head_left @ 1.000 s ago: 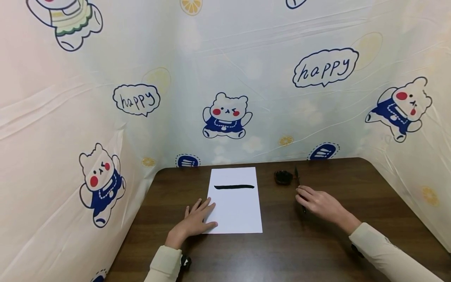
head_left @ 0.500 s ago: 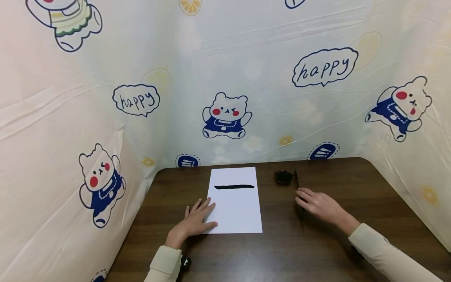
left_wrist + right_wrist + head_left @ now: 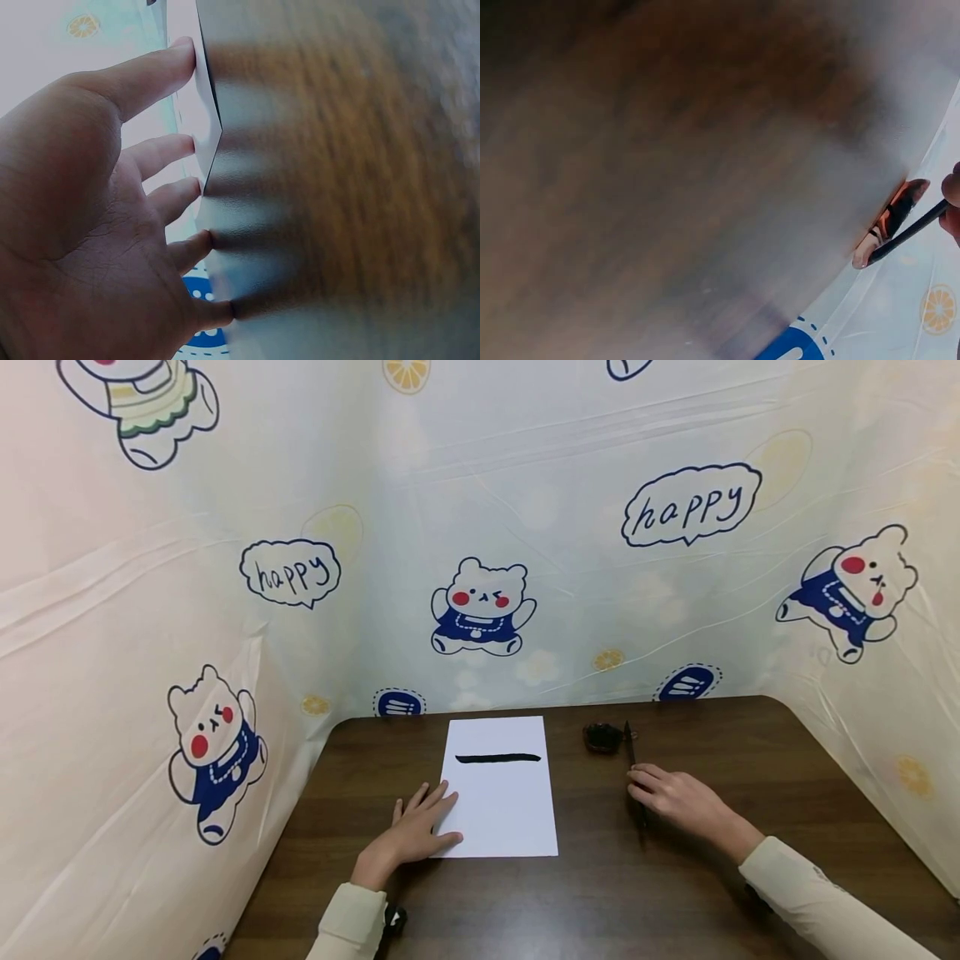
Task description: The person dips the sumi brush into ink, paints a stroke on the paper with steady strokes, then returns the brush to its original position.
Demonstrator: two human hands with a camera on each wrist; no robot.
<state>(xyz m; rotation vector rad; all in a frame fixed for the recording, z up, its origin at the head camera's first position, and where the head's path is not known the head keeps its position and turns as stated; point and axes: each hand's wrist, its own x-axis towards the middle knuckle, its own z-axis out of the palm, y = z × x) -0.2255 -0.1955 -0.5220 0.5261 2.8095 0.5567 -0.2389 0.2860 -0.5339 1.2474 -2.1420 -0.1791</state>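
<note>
A white sheet of paper (image 3: pixel 502 810) lies on the brown table with one thick black stroke (image 3: pixel 498 758) across its upper part. My left hand (image 3: pixel 411 828) rests spread at the sheet's lower left; in the left wrist view its thumb (image 3: pixel 154 79) touches the paper and the outer fingertips reach the tabletop. Right of the sheet, my right hand (image 3: pixel 678 797) pinches a dark writing brush (image 3: pixel 628 745). The brush's far end is beside a small dark ink dish (image 3: pixel 602 737). In the right wrist view the brush (image 3: pixel 911 238) slants next to the clear-walled dish (image 3: pixel 900 210); whether they touch, I cannot tell.
The wooden table (image 3: pixel 600 893) has rounded far corners. A pale printed curtain (image 3: pixel 570 610) hangs close behind it and along both sides. Dark bands sit at both wrists by the light sleeves (image 3: pixel 810 885).
My right hand has shifted slightly toward the near edge, drawing the brush back a little beside the dish. My left hand and the sheet have stayed in place.
</note>
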